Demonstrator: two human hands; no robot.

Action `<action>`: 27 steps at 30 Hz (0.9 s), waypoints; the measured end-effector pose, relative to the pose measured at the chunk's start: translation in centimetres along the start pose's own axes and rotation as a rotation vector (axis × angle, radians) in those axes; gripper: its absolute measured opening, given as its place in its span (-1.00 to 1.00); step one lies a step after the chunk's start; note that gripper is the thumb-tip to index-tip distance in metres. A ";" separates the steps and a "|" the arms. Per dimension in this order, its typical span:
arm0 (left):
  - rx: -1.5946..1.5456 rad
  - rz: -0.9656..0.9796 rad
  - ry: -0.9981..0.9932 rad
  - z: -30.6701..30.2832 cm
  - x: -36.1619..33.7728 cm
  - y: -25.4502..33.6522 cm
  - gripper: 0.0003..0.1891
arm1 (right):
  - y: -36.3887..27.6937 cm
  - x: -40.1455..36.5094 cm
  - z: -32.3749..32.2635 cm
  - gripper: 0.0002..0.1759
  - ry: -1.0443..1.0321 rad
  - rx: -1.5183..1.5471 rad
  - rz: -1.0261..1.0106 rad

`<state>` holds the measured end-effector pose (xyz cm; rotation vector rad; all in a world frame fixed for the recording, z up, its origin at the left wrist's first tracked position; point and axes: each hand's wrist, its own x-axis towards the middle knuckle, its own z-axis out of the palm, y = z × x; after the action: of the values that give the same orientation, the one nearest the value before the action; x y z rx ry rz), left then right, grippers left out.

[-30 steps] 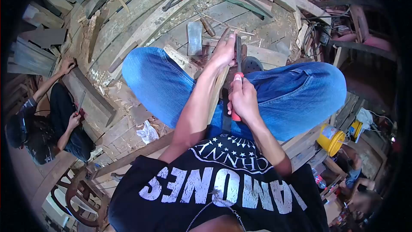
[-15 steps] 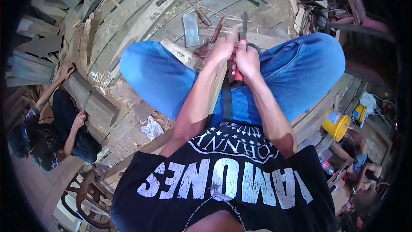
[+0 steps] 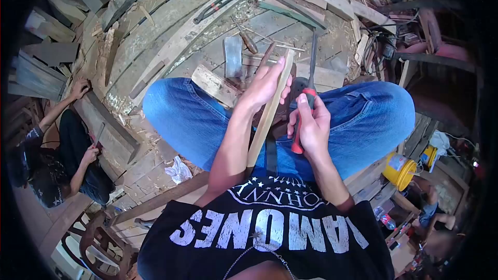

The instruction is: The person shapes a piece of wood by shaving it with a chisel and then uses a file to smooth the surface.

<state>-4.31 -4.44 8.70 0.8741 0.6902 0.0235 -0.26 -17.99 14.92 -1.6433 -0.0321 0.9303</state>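
Note:
A long, narrow wooden strip (image 3: 270, 109) slants up from my lap between my crossed legs. My left hand (image 3: 264, 87) is wrapped round its upper part. In my right hand (image 3: 313, 124) is a tool with a red and black handle (image 3: 308, 93); its long dark blade points up and away, to the right of the strip and apart from it. Beyond my left hand lie a flat grey metal piece (image 3: 233, 56) and a small tool with a brown wooden handle (image 3: 248, 42).
Pliers-like tool (image 3: 215, 6) with red marks lies on a long board (image 3: 179, 44). A co-worker (image 3: 62, 150) at the left holds a thin tool over a wooden block (image 3: 106, 119). A yellow bucket (image 3: 399, 172) stands at the right. Another person is partly visible at the lower right.
My right hand has drawn back toward my body and away from my left hand, bringing the red-handled tool clear of the strip. More of the strip and blade now shows.

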 end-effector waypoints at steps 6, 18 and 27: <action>0.040 -0.056 -0.161 -0.1 -1.0 0.8 -0.42 | -0.8 0.8 0.3 -0.78 -0.018 0.113 -0.085; -0.068 0.105 -0.678 -1.0 -2.4 0.5 -0.46 | -2.8 0.4 -0.8 -0.82 -0.025 0.085 -0.227; -0.185 0.230 -0.857 0.6 -3.1 0.7 -0.42 | -7.4 0.0 -1.6 -0.73 -0.171 0.240 -0.220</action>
<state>-6.23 -5.23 11.16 0.6908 -0.2128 -0.0779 3.97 -16.94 21.14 -1.3077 -0.2064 0.8668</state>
